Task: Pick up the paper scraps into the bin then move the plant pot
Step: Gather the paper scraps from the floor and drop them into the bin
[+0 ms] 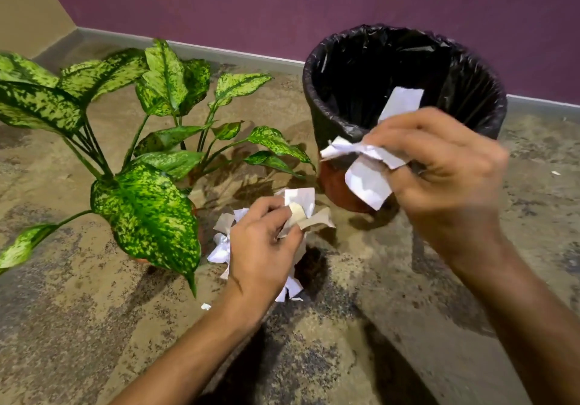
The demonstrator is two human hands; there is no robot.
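Head view: left hand (260,247) pinches paper scraps (298,210) low over the floor beside the plant (144,197); right hand (445,169) grips crumpled scraps (367,178) at the near rim of the bin (326,90).

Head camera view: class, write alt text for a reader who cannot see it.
Two bare hands gather white paper scraps: the right hand holds some beside a black-lined bin, while the left hand grips more from a pile on the floor. A leafy potted plant stands to the left on the mottled floor.
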